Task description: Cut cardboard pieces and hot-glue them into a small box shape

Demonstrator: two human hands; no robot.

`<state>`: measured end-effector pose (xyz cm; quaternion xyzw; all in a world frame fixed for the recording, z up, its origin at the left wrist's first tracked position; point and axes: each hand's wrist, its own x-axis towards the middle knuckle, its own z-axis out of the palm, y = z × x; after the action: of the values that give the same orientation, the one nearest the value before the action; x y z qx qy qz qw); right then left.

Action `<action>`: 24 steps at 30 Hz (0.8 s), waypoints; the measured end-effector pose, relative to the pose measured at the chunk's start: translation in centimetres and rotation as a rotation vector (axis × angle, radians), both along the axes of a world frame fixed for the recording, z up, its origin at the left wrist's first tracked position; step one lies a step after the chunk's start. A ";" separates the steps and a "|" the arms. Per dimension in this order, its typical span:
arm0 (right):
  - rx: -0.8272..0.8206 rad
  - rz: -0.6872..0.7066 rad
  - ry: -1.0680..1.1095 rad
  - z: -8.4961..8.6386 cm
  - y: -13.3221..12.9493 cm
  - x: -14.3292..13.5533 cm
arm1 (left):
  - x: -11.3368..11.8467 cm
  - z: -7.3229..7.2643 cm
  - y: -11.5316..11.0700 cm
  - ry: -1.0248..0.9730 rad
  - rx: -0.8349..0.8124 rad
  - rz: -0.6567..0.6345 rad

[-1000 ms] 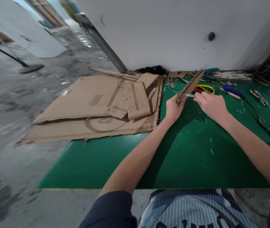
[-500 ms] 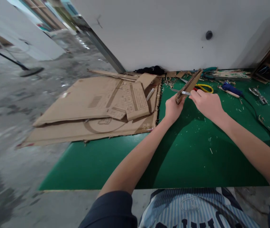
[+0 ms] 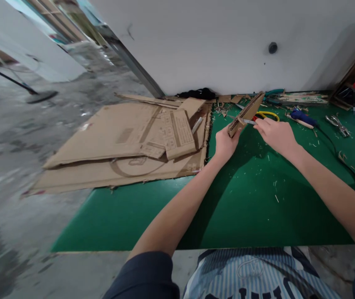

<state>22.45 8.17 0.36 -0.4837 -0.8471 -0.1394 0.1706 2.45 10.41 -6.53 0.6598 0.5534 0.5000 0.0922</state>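
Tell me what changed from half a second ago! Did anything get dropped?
The right hand drew the blade a little to the right, partway back across the cardboard strip. A small sliver now shows across the blade. Nothing was picked up or let go. The left hand still holds the strip, and the scissors and cardboard pile stayed put.

Cardboard sheets point(image 3: 102, 133) lie on the left of the tabletop point(image 3: 258, 216), overhanging its edge, smaller cardboard pieces point(image 3: 179, 137) on top. To their right, a cardboard strip point(image 3: 252, 109) slants up from the left fingers point(image 3: 237, 132), crossed by the blade point(image 3: 248, 121) in the right fingers point(image 3: 260, 123). Behind lie scissors point(image 3: 271, 113); farther right, a corded tool point(image 3: 304, 117).
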 end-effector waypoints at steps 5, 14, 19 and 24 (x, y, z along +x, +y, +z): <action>-0.012 -0.033 0.003 0.1 -0.6 -1.4 | 0.2 0.2 -0.4 0.033 0.018 -0.074; -0.011 -0.026 0.023 -0.4 -0.2 -0.1 | 0.3 -0.1 -0.4 -0.048 -0.008 -0.056; 0.020 -0.003 0.006 -1.3 0.4 1.0 | 0.4 0.1 -0.6 -0.085 -0.026 -0.076; 0.031 -0.002 0.005 -1.9 0.9 1.5 | 0.4 0.1 -0.7 -0.017 -0.036 -0.065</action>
<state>23.97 9.06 -1.57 -0.4821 -0.8440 -0.1514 0.1800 2.89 9.67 -6.45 0.6714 0.5396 0.4923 0.1251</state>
